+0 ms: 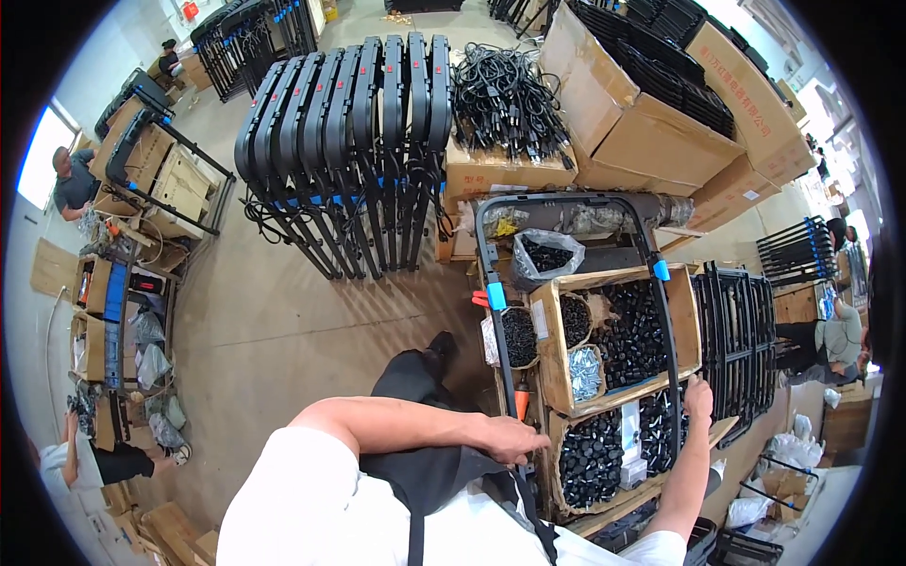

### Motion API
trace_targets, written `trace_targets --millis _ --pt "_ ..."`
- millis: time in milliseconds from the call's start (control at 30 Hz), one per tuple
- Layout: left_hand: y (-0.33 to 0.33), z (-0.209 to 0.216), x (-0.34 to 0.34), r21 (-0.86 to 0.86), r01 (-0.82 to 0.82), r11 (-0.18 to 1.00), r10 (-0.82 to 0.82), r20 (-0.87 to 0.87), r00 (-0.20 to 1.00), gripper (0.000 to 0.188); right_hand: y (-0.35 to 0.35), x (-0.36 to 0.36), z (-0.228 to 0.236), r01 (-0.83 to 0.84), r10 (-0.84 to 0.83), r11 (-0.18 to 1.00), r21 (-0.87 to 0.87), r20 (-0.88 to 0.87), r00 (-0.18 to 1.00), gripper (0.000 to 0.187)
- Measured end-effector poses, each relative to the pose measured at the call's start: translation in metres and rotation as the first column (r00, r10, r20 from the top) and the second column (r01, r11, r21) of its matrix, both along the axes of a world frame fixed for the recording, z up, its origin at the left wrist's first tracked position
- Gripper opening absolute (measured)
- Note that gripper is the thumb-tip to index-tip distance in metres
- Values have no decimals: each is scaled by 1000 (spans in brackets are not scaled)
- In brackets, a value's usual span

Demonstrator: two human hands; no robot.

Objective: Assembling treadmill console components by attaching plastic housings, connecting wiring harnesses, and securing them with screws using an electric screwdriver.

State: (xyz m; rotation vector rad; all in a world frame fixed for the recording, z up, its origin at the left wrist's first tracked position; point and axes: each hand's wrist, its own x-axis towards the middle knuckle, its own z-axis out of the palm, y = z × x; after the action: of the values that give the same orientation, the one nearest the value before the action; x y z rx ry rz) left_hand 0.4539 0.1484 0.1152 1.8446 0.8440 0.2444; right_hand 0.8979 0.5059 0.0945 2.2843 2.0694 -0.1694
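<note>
A black tubular frame (570, 200) with blue clips lies over the parts boxes in front of me, its two side tubes running toward me. My left hand (510, 440) is closed around the left tube, with one finger pointing right. Beside the right tube is my right hand (698, 398), fingers curled; what they hold, if anything, is hidden. Between my arms sits a box of black plastic parts (590, 462) with a white carton (632, 467) in it. Beyond it stands a wooden box (694, 330) with black caps and a bag of silver bolts (585, 373).
An orange-handled tool (522, 401) stands by the left tube. Black folded frames (736, 330) are stacked at the right. Ahead stand a row of black machine frames (349, 104), a heap of black cables (505, 99) and big cartons (642, 132). Other people work at both sides.
</note>
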Motion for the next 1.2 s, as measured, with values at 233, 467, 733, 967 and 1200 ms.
trace_targets --millis 233,467,733,967,1200 --pt "4 -1 -10 -60 -20 998 21 5 1000 37 -16 -51 47 92 -65 983 -160 168 984 66" --pt "1 21 -9 -63 5 998 -10 -81 997 32 -16 -40 31 -208 216 972 -109 69 974 64" --pt "-4 -8 -6 128 82 988 -79 -32 996 35 -9 -43 18 -300 302 953 -28 55 952 51" --pt "9 2 -22 144 -98 985 75 159 984 28 -20 -41 32 -190 203 975 -116 118 972 57" --pt "16 -18 -32 163 24 986 -36 73 997 39 -5 -59 41 144 -86 961 -236 240 967 51"
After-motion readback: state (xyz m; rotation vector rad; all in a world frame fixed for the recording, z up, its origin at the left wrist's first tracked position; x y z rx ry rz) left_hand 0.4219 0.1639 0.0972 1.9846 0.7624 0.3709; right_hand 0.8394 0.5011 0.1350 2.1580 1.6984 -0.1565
